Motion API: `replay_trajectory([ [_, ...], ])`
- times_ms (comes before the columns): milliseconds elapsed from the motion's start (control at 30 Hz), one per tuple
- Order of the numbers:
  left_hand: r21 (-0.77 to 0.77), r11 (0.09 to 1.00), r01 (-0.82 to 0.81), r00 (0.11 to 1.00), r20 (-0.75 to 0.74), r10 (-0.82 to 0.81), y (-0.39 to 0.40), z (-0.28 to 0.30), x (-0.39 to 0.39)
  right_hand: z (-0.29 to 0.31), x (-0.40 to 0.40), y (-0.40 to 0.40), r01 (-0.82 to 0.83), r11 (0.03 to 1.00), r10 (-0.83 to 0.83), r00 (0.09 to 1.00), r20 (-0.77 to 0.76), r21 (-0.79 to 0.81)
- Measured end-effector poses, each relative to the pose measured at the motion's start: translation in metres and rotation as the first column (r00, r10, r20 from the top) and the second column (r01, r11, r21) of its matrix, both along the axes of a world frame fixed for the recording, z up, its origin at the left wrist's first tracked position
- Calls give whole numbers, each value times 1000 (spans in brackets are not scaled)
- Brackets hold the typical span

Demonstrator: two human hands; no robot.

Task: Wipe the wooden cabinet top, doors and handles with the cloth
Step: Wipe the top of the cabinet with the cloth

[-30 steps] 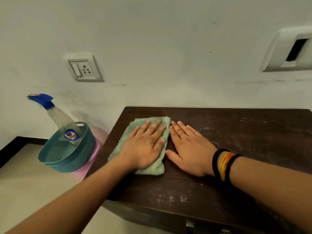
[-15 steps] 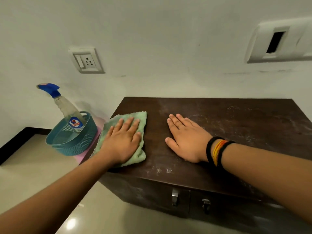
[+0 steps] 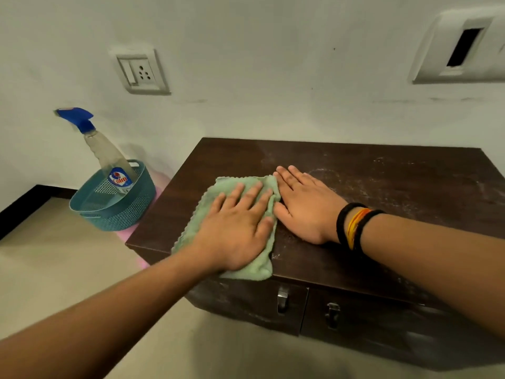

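A dark wooden cabinet top [image 3: 382, 181], dusty with pale smears, stands against the wall. A green cloth [image 3: 232, 187] lies on its left front part, reaching the front edge. My left hand [image 3: 235, 225] presses flat on the cloth, fingers spread. Beside it my right hand [image 3: 306, 206] rests flat on the bare wood, its thumb side touching the cloth's right edge. Below the front edge are the two doors [image 3: 246, 305], with one metal handle [image 3: 282, 298] on the left door and another handle [image 3: 332, 314] on the right door.
Left of the cabinet, a teal basket [image 3: 114, 214] holding a spray bottle [image 3: 109, 157] sits on a pink stool [image 3: 128, 233]. A wall socket [image 3: 140, 72] and a second wall plate [image 3: 459, 47] are above. Tiled floor [image 3: 54, 269] lies in front and to the left.
My left hand slid the cloth left to the cabinet's edge, then back right until it meets my right hand. The right hand stayed flat on the wood.
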State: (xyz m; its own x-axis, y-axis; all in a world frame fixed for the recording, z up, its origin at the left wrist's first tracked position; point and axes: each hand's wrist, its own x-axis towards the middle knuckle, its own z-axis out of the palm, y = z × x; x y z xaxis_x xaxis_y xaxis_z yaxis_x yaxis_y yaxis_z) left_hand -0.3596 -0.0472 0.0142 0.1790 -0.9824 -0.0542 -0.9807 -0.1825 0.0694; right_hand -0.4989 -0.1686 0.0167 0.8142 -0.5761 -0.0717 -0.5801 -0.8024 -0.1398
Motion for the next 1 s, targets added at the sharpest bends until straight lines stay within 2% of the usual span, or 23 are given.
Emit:
replay_trajectory([
  [67, -9, 1000, 24, 999, -39, -24, -24, 5, 9, 1, -3, 1, 28, 1000, -28, 1000, 2, 4],
  [167, 30, 991, -127, 991, -26, 128, -14, 8, 27, 3, -18, 2, 12, 1000, -12, 999, -46, 9],
  [200, 39, 991, -130, 992, 5, 130, 3, 5, 19, 3, -23, 2, 5, 1000, -4, 998, -58, 13],
  [267, 41, 999, -19, 999, 46, 17, 21, 1, -9, 4, -30, 1, 10, 1000, -10, 999, -46, 6],
  [333, 4, 997, 75, 997, -25, -75, -1, 2, -8, 5, -31, 1, 9, 1000, -9, 999, -44, -1],
  [400, 26, 998, -56, 995, -77, 58, -28, 13, 14, 7, -34, 1, -5, 1000, 5, 998, -56, -10],
  [467, 43, 981, -189, 981, -39, 191, -20, 11, 25, 7, -45, 0, -20, 1000, 19, 998, -65, -11],
  [500, 41, 983, -182, 983, 0, 182, -5, 6, 15, 6, -53, -3, -25, 1000, 24, 998, -60, -15],
  [567, 42, 999, -34, 998, 51, 32, 15, 1, -24, 4, -67, -5, -21, 1000, 20, 999, -41, -21],
  [633, -24, 994, 105, 994, -5, -105, -13, -1, -32, 3, -72, -8, -24, 1000, 24, 999, -31, -13],
  [700, 2, 1000, 9, 997, -73, -8, -55, 13, -18, 4, -75, -10, -28, 1000, 28, 999, -26, -11],
  [767, 28, 994, -107, 994, -28, 107, -55, 14, -8, 6, -80, -10, -31, 1000, 30, 999, -33, -2],
  [800, 26, 993, -114, 993, 6, 114, -36, 9, -14, 5, -82, -9, -33, 999, 33, 999, -31, 1],
  [867, 25, 999, -35, 997, 68, 33, -1, 5, -52, 5, -85, -10, -25, 1000, 24, 1000, -16, -13],
  [933, -39, 993, 112, 993, 30, -111, -16, 1, -64, 7, -85, -13, -5, 1000, 5, 1000, -26, -21],
  [1000, -33, 998, 60, 997, -43, -61, -59, 5, -50, 9, -85, -13, 21, 999, -22, 999, -41, -29],
])
